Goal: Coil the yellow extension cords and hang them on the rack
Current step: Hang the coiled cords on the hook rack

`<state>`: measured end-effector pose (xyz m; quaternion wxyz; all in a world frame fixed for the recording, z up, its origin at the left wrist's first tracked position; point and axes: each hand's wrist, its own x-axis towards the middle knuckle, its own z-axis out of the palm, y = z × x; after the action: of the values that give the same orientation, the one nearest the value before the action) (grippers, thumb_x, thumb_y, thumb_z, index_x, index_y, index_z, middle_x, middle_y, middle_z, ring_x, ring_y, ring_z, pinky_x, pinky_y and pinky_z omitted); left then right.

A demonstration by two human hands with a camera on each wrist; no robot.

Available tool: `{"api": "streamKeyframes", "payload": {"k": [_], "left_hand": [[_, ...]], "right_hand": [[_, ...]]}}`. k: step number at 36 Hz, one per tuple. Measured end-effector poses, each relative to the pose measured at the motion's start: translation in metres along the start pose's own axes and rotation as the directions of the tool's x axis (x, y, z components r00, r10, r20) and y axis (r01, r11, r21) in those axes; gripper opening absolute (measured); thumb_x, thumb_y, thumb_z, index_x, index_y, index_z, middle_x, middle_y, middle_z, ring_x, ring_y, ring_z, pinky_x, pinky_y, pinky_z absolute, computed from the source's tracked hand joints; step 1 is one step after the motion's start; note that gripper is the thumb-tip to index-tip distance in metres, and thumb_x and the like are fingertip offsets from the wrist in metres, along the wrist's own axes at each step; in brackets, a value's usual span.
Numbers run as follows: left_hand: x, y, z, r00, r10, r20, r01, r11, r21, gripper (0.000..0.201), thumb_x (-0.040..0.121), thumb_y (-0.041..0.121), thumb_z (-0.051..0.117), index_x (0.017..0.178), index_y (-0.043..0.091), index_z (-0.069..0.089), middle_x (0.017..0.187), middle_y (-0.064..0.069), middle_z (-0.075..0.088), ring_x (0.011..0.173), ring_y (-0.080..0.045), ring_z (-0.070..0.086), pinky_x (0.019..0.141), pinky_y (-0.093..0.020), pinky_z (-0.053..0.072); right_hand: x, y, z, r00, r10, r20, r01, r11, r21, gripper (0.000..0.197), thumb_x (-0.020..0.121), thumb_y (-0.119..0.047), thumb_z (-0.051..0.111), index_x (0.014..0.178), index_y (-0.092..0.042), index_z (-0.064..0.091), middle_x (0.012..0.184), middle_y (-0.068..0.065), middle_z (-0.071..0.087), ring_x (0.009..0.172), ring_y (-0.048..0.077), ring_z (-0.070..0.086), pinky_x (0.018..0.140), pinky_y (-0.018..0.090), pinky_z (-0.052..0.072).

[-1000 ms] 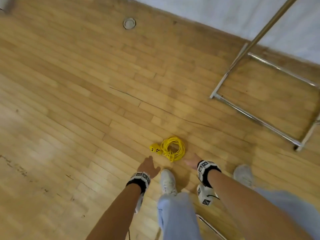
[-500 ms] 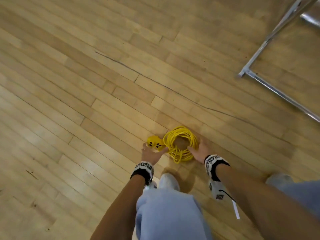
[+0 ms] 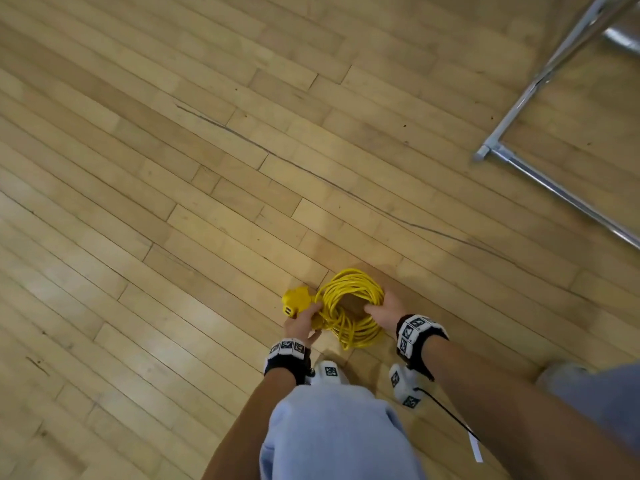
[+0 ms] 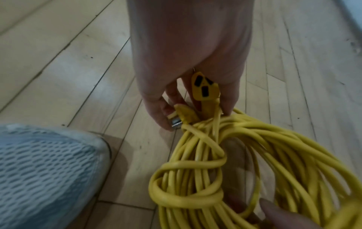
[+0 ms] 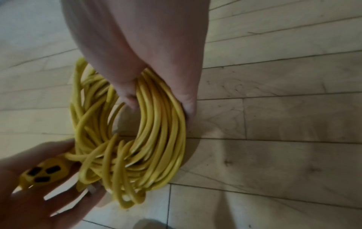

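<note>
Coiled yellow rubber extension cord (image 3: 349,306) low over the pale wooden plank floor (image 3: 173,202), near the person's feet. Left hand (image 3: 300,323) grips its socket end (image 4: 204,88); right hand (image 3: 384,308) curls round the coil's right side. Metal rack (image 3: 540,174) stands far right.

Rack (image 3: 540,174): only base rail and slanted upright in head view, rest cut off by top and right edges. Right hand (image 5: 149,65): fingertips hidden behind coiled cord (image 5: 156,124). Left hand (image 4: 188,65): palm side unseen; outlet end (image 4: 204,87) and plug (image 4: 183,115) half covered by fingers. Coil's far side blurred in left wrist view, cut off at frame edge.
</note>
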<state>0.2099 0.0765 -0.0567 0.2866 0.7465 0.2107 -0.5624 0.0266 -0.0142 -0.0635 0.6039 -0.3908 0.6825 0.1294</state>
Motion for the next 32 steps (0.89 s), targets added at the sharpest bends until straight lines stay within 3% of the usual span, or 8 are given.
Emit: {"api": "streamKeyframes", "payload": {"k": [7, 10, 14, 19, 23, 25, 29, 32], "left_hand": [[-0.003, 0.004, 0.004, 0.992, 0.057, 0.112, -0.061, 0.997, 0.039, 0.037, 0.087, 0.022, 0.078, 0.121, 0.013, 0.066, 0.116, -0.015, 0.069, 0.104, -0.032, 0.067, 0.082, -0.044, 0.061], [-0.022, 0.011, 0.01, 0.983, 0.074, 0.17, -0.09, 0.992, 0.087, 0.023, 0.094, 0.029, 0.067, 0.114, 0.019, 0.066, 0.118, -0.013, 0.067, 0.109, -0.034, 0.064, 0.087, -0.046, 0.06], [-0.061, 0.027, 0.016, 0.981, 0.084, 0.176, -0.097, 0.993, 0.066, 0.012, 0.093, 0.027, 0.062, 0.102, 0.017, 0.063, 0.104, -0.013, 0.063, 0.094, -0.028, 0.059, 0.084, -0.042, 0.056], [-0.136, 0.042, 0.015, 0.975, 0.038, 0.221, -0.043, 0.999, 0.021, 0.01, 0.087, 0.021, 0.062, 0.084, 0.013, 0.057, 0.091, -0.012, 0.06, 0.093, -0.029, 0.057, 0.086, -0.044, 0.056], [-0.212, 0.047, 0.014, 0.953, 0.039, 0.301, -0.068, 0.994, 0.087, 0.035, 0.067, 0.031, 0.07, 0.094, 0.012, 0.058, 0.084, -0.008, 0.054, 0.087, -0.029, 0.059, 0.096, -0.047, 0.053], [-0.254, 0.048, 0.011, 0.938, -0.032, 0.345, 0.003, 0.996, 0.086, 0.032, 0.071, 0.029, 0.068, 0.09, 0.005, 0.06, 0.081, -0.011, 0.049, 0.083, -0.029, 0.057, 0.095, -0.043, 0.05], [-0.348, 0.05, 0.009, 0.863, -0.122, 0.49, 0.091, 0.992, 0.087, 0.045, 0.072, 0.038, 0.074, 0.095, 0.002, 0.059, 0.088, -0.013, 0.05, 0.081, -0.029, 0.056, 0.082, -0.034, 0.052], [-0.427, 0.058, 0.012, 0.785, -0.192, 0.589, 0.18, 0.98, 0.081, 0.07, 0.09, 0.056, 0.058, 0.114, -0.01, 0.064, 0.106, -0.021, 0.067, 0.093, -0.033, 0.064, 0.079, -0.038, 0.056]], "right_hand": [[-0.017, 0.009, -0.008, 0.999, -0.043, 0.011, 0.04, 0.978, 0.204, 0.058, 0.091, -0.007, 0.072, 0.139, -0.018, 0.041, 0.123, 0.006, 0.051, 0.111, 0.026, 0.054, 0.097, 0.039, 0.046], [-0.028, 0.004, -0.013, 0.997, -0.063, 0.049, 0.049, 0.967, 0.25, 0.052, 0.085, -0.012, 0.077, 0.132, -0.016, 0.056, 0.123, 0.008, 0.064, 0.114, 0.031, 0.063, 0.103, 0.048, 0.051], [-0.039, 0.001, -0.03, 0.992, -0.117, 0.053, 0.096, 0.95, 0.296, 0.055, 0.065, -0.021, 0.08, 0.118, -0.026, 0.066, 0.107, 0.009, 0.075, 0.103, 0.032, 0.07, 0.097, 0.055, 0.056], [-0.123, -0.045, -0.076, 0.983, -0.181, 0.011, 0.174, 0.958, 0.229, 0.043, 0.073, -0.01, 0.077, 0.114, -0.016, 0.066, 0.093, 0.011, 0.074, 0.093, 0.033, 0.071, 0.086, 0.051, 0.059], [-0.198, -0.071, -0.117, 0.978, -0.206, 0.019, 0.2, 0.966, 0.163, 0.028, 0.08, 0.0, 0.07, 0.106, -0.012, 0.068, 0.096, 0.019, 0.075, 0.091, 0.034, 0.073, 0.084, 0.047, 0.059], [-0.241, -0.079, -0.141, 0.98, -0.199, 0.024, 0.194, 0.971, 0.136, 0.029, 0.079, 0.002, 0.069, 0.106, -0.009, 0.068, 0.09, 0.015, 0.074, 0.082, 0.029, 0.072, 0.079, 0.044, 0.06], [-0.33, -0.091, -0.19, 0.982, -0.185, 0.033, 0.179, 0.974, 0.138, 0.024, 0.079, 0.006, 0.067, 0.1, -0.006, 0.068, 0.082, 0.014, 0.071, 0.075, 0.026, 0.068, 0.072, 0.043, 0.059], [-0.405, -0.104, -0.228, 0.984, -0.176, 0.037, 0.166, 0.968, 0.186, 0.02, 0.084, 0.011, 0.064, 0.09, -0.008, 0.064, 0.072, 0.012, 0.063, 0.065, 0.024, 0.062, 0.064, 0.033, 0.052]]}}
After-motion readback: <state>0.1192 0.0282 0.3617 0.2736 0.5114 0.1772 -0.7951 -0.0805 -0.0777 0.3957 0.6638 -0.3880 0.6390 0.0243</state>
